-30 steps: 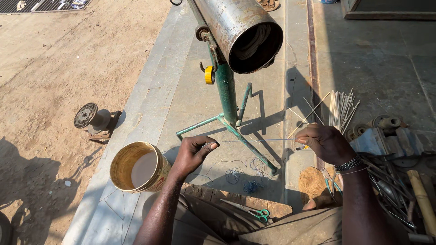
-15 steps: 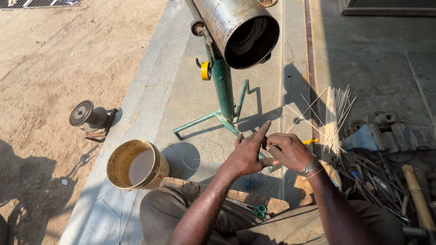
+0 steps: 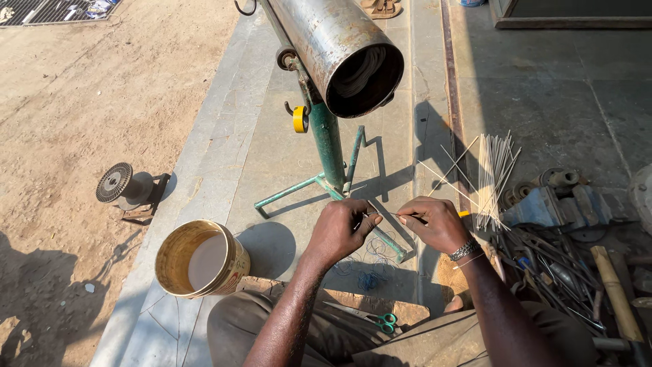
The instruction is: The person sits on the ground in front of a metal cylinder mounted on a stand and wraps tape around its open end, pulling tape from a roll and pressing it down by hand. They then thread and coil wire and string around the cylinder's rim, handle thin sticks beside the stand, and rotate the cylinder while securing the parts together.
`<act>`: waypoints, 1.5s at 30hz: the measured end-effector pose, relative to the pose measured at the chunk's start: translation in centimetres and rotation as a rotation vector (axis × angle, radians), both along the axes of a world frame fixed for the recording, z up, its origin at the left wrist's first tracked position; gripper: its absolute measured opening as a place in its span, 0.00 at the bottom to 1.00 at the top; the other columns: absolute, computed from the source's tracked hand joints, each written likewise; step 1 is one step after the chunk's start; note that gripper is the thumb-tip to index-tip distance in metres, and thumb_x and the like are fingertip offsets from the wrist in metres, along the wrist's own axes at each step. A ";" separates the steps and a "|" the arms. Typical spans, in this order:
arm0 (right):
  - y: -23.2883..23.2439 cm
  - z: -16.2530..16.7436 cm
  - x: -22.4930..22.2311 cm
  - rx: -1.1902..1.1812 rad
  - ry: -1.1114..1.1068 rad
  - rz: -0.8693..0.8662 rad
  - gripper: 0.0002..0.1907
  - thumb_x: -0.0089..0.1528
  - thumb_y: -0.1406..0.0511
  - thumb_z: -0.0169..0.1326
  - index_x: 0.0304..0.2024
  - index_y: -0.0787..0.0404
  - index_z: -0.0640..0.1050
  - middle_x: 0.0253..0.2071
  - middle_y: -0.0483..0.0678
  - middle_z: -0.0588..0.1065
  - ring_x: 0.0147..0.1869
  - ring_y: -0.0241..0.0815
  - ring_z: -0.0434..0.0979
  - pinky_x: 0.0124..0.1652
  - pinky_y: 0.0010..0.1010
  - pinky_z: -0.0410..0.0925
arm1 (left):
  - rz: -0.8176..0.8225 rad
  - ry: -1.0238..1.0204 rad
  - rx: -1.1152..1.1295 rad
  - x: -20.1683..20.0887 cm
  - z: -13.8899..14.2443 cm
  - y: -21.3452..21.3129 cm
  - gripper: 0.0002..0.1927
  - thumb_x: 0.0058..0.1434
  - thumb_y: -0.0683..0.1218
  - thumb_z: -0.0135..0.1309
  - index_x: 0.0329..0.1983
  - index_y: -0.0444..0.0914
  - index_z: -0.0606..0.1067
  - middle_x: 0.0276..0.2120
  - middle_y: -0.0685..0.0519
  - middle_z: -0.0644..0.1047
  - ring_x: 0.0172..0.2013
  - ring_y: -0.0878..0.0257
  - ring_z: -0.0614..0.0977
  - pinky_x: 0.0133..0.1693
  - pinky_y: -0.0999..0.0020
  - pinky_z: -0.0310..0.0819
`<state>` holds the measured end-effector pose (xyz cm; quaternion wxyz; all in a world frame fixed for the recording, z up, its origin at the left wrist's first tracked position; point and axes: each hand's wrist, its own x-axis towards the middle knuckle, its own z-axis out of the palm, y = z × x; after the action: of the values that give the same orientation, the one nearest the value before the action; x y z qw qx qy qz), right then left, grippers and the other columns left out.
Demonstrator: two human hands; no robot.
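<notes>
Both hands are pinched on a thin wire [image 3: 388, 215] — left hand [image 3: 339, 231] and right hand [image 3: 435, 223] close together, just above the green stand [image 3: 329, 153]. Looks mid-threading or twisting; next move needs steady fingertips and tension.

Both hands, left [image 3: 337, 231] and right [image 3: 435, 224], have drawn together, seemingly pinching a thin wire [image 3: 388, 215].

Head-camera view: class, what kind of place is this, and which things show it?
Probably an outdoor workshop yard: paved ground beside bare earth, a rusty metal cylinder on a green stand, a blue bench vise among scattered hand tools, and a bundle of thin rods.
</notes>
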<state>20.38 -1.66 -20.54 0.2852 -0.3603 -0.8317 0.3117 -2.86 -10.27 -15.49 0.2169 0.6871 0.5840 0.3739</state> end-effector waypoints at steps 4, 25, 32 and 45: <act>-1.6 7.5 -1.7 0.506 0.061 -0.121 0.10 0.59 0.73 0.62 0.44 0.63 0.81 0.40 0.52 0.81 0.41 0.48 0.84 0.38 0.33 0.74 | 0.140 0.079 0.485 -1.0 4.2 -0.4 0.13 0.59 0.40 0.63 0.47 0.42 0.83 0.27 0.49 0.72 0.26 0.56 0.78 0.29 0.60 0.71; 3.8 19.0 -10.0 0.079 0.331 0.031 0.24 0.58 0.78 0.43 0.55 0.70 0.77 0.42 0.49 0.74 0.30 0.34 0.77 0.29 0.26 0.74 | 0.175 -0.184 0.590 -3.4 12.8 7.2 0.41 0.57 0.38 0.55 0.75 0.54 0.64 0.38 0.39 0.83 0.37 0.47 0.88 0.40 0.57 0.84; 6.1 19.5 -10.2 -0.347 0.268 0.201 0.18 0.61 0.72 0.44 0.53 0.68 0.73 0.36 0.46 0.74 0.27 0.32 0.72 0.27 0.25 0.66 | 0.205 -0.194 0.411 -3.4 13.4 6.6 0.41 0.57 0.38 0.55 0.74 0.55 0.65 0.30 0.42 0.83 0.30 0.55 0.89 0.37 0.60 0.83; 8.0 18.2 -10.5 -0.146 0.128 0.132 0.11 0.64 0.72 0.45 0.49 0.70 0.70 0.38 0.52 0.77 0.34 0.39 0.80 0.34 0.34 0.75 | 0.246 -0.152 0.481 -2.2 13.3 7.2 0.40 0.57 0.41 0.57 0.74 0.56 0.64 0.34 0.43 0.85 0.32 0.55 0.89 0.39 0.59 0.84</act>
<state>9.89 6.37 -2.33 0.2897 -0.3041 -0.8087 0.4118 -5.09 -3.02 -2.23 0.0439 0.6127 0.5397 0.5757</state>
